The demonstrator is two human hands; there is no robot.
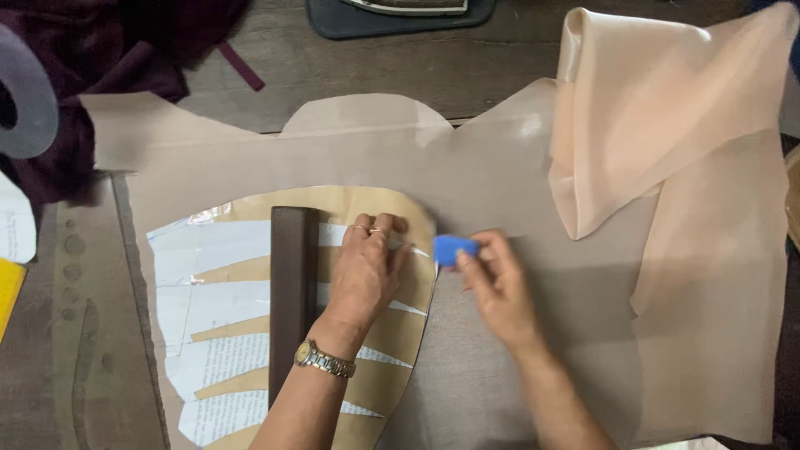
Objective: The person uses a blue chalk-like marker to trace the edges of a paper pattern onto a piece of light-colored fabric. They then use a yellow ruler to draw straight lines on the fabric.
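My left hand [364, 275] lies flat, fingers spread, pressing a tan paper pattern [350, 208] with white paper strips taped on it onto beige fabric [492, 175]. It wears rings and a metal wristwatch. My right hand [496, 287] pinches a small blue tailor's chalk [452, 248] at the pattern's curved right edge. A dark brown bar [292, 292] rests upright on the pattern, just left of my left hand.
Shiny peach satin [658, 108] lies folded at the right, over the beige cloth. Dark maroon cloth [92, 58] is heaped at the top left beside a grey ring-shaped object [33, 100]. A dark tray [392, 18] sits at the top edge. The wooden table [92, 333] shows at the left.
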